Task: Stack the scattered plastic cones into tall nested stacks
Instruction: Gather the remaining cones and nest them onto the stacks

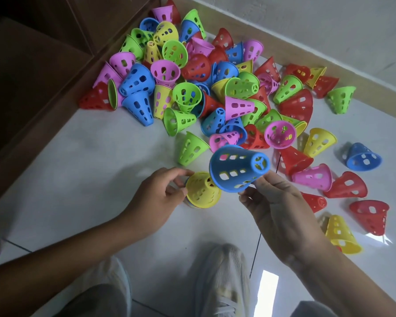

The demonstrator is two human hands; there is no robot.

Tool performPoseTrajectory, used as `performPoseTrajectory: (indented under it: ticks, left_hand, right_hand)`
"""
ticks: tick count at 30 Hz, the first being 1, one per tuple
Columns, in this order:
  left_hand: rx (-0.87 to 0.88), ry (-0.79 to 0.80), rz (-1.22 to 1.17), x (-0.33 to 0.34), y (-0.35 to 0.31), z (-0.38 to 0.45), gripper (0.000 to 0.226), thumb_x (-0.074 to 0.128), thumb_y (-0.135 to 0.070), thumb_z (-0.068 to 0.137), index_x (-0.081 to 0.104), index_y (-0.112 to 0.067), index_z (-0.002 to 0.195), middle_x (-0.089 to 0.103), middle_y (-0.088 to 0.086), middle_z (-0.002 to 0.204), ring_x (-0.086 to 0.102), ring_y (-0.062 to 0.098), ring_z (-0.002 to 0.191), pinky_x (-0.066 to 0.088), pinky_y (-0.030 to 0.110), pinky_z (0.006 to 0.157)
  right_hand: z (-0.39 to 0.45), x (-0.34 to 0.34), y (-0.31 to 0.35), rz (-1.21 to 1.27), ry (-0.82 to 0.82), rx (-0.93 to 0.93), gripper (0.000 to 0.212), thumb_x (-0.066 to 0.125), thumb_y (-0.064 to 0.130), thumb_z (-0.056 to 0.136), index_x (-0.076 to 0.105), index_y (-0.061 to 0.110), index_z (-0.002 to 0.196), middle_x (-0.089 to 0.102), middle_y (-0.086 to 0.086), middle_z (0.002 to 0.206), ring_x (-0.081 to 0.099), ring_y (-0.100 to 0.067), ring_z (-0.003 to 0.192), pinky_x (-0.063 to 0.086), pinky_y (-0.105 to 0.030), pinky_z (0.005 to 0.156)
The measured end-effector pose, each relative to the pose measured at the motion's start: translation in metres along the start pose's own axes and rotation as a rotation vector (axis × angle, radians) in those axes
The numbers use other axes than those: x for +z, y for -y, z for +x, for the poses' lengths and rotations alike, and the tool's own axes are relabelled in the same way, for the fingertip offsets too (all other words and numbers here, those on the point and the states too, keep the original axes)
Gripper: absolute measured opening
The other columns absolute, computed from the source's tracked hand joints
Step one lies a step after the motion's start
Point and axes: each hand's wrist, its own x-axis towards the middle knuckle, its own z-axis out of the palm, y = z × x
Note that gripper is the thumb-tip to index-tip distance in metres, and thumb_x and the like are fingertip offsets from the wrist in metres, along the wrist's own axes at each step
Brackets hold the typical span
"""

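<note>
A loose heap of perforated plastic cones (192, 72) in red, blue, green, yellow and pink fills the upper middle of the frame, lying on a pale tiled floor (89, 161) in the corner between dark wooden furniture (39, 53) at upper left and a grey wall (329, 26) at upper right. More cones lie scattered down the right side, among them a red one (369, 215) and a yellow one (341, 235) on their sides. At the bottom edge two light shoes (222, 277) point toward the heap. No writing or brand shows on anything.

In the centre, the left hand (156, 197) curls its fingers and thumb round a short nested stack (201, 191) standing on the floor, its top cone yellow with other colours peeking out at the base. Just right of it and raised off the floor, the right hand (277, 202) pinches a blue cone (238, 168) by its wide rim; the cone is tilted, narrow spoked tip toward the upper right, slotted holes along its wall.
</note>
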Motion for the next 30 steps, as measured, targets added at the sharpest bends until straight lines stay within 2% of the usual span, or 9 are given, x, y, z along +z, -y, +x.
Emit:
performPoseTrajectory:
  ticks: [5,8,12,16,21,26,30]
  left_hand:
    - [0.008,0.056,0.081,-0.009,0.004,0.008,0.033,0.066,-0.011,0.09,0.067,-0.038,0.109,0.062,-0.009,0.089,0.061,0.007,0.069,0.048,0.018,0.069]
    - [0.002,0.072,0.114,-0.015,0.005,0.013,0.03,0.065,-0.012,0.091,0.068,-0.036,0.108,0.064,-0.012,0.087,0.061,0.008,0.069,0.044,0.012,0.064]
    - [0.011,0.057,0.153,-0.028,0.007,0.02,0.028,0.064,-0.012,0.091,0.069,-0.032,0.108,0.065,-0.008,0.092,0.059,0.01,0.066,0.045,0.019,0.059]
    - [0.029,0.038,0.19,-0.045,0.01,0.029,0.025,0.064,-0.012,0.091,0.069,-0.03,0.107,0.066,-0.008,0.094,0.062,0.017,0.073,0.051,0.03,0.071]
    - [0.048,-0.084,0.278,-0.072,0.013,0.057,0.027,0.062,-0.01,0.09,0.067,-0.027,0.11,0.062,-0.01,0.102,0.062,0.01,0.082,0.05,0.02,0.068]
    - [0.117,-0.184,0.398,-0.101,0.014,0.089,0.032,0.063,-0.006,0.089,0.065,-0.022,0.117,0.055,-0.001,0.116,0.063,0.011,0.087,0.044,0.012,0.076]
    - [0.099,-0.235,0.457,-0.115,0.019,0.105,0.036,0.061,-0.003,0.089,0.061,-0.022,0.12,0.049,0.001,0.122,0.062,0.016,0.095,0.044,0.018,0.08]
  right_hand:
    - [0.008,0.007,-0.012,-0.103,0.004,0.018,0.026,0.047,0.009,0.102,0.069,-0.004,0.097,0.065,-0.012,0.086,0.054,-0.016,0.072,0.046,-0.034,0.078]
    - [0.016,0.01,-0.02,-0.167,-0.035,0.024,0.026,0.05,0.011,0.102,0.073,0.003,0.091,0.067,-0.012,0.084,0.055,-0.018,0.073,0.049,-0.034,0.078]
    - [0.024,0.012,-0.03,-0.24,-0.07,0.049,0.025,0.052,0.014,0.102,0.075,0.008,0.094,0.07,-0.009,0.082,0.057,-0.018,0.072,0.05,-0.032,0.076]
    - [0.028,0.012,-0.041,-0.285,-0.086,0.067,0.02,0.056,0.016,0.1,0.075,0.008,0.098,0.071,-0.013,0.086,0.058,-0.018,0.071,0.052,-0.03,0.073]
    - [0.031,0.008,-0.049,-0.392,-0.118,0.032,0.015,0.06,0.013,0.098,0.075,0.012,0.095,0.073,-0.013,0.091,0.063,-0.015,0.067,0.056,-0.03,0.073]
    - [0.037,0.005,-0.048,-0.492,-0.11,-0.007,0.013,0.061,0.012,0.096,0.073,0.012,0.091,0.072,-0.003,0.078,0.065,-0.013,0.064,0.054,-0.025,0.065]
    - [0.047,0.005,-0.043,-0.567,-0.123,-0.038,0.01,0.063,0.016,0.095,0.072,0.016,0.091,0.073,0.001,0.084,0.068,-0.013,0.066,0.053,-0.026,0.063]
